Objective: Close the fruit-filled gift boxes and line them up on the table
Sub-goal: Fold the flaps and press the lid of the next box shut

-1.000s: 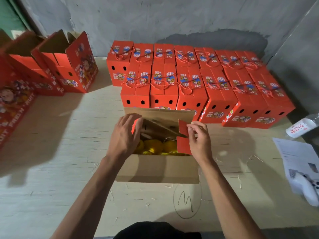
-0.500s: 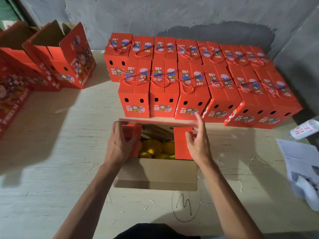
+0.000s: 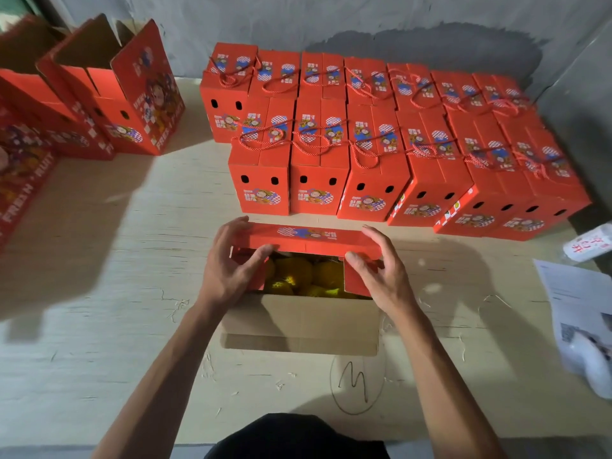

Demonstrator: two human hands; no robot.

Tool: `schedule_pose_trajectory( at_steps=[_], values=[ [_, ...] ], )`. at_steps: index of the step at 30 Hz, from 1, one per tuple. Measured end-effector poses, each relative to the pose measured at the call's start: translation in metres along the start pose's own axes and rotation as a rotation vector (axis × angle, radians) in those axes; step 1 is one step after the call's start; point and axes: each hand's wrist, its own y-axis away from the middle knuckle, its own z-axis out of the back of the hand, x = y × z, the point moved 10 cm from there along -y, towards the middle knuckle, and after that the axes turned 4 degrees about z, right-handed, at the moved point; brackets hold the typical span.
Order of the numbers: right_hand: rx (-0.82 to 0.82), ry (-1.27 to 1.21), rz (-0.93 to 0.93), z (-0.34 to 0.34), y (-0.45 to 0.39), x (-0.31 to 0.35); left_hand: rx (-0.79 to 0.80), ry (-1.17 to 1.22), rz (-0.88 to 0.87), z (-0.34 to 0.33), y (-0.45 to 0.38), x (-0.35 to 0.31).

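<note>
Head view | closed boxes (image 3: 318, 180): two rows lined on desk (image 3: 132, 233) | open box (image 3: 299, 321): left hand (image 3: 231, 266), right hand (image 3: 381, 273) grip far flap (image 3: 308, 238); unclosed

The open gift box (image 3: 299, 323) is cardboard: its near flap shows raw brown, matt board, while the far flap (image 3: 308, 238) is printed red with a slight sheen. The closed boxes (image 3: 318, 180) have the same red print and twisted red cord handles (image 3: 311, 144). The bench (image 3: 99, 342) is pale matt wood, grainy and scratched, with a thin white paper sheet (image 3: 576, 293) on it. The wall (image 3: 364, 21) is rough grey plaster
</note>
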Motion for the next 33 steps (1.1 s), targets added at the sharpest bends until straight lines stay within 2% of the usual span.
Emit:
schedule_pose_trajectory(
  at_steps=[3,8,17,23,27,33],
  values=[
    [-0.052,0.057,0.077,0.006,-0.006,0.003,0.062,-0.07,0.042,-0.006,-0.004,0.006],
    [-0.017,0.142,0.114,0.009,-0.015,0.006,0.137,-0.266,-0.009,-0.009,-0.01,-0.003],
    [-0.051,0.161,0.093,0.01,-0.01,0.013,0.167,-0.327,-0.055,-0.009,-0.026,0.001],
    [-0.011,0.169,0.068,0.005,-0.001,0.014,0.273,-0.12,-0.121,-0.002,-0.013,0.014],
    [0.015,0.151,0.053,0.005,-0.003,0.009,0.232,0.074,-0.024,0.001,-0.011,0.027],
    [-0.027,0.153,0.089,0.01,-0.003,0.008,0.208,0.026,-0.019,0.001,-0.014,0.029]
  ],
)
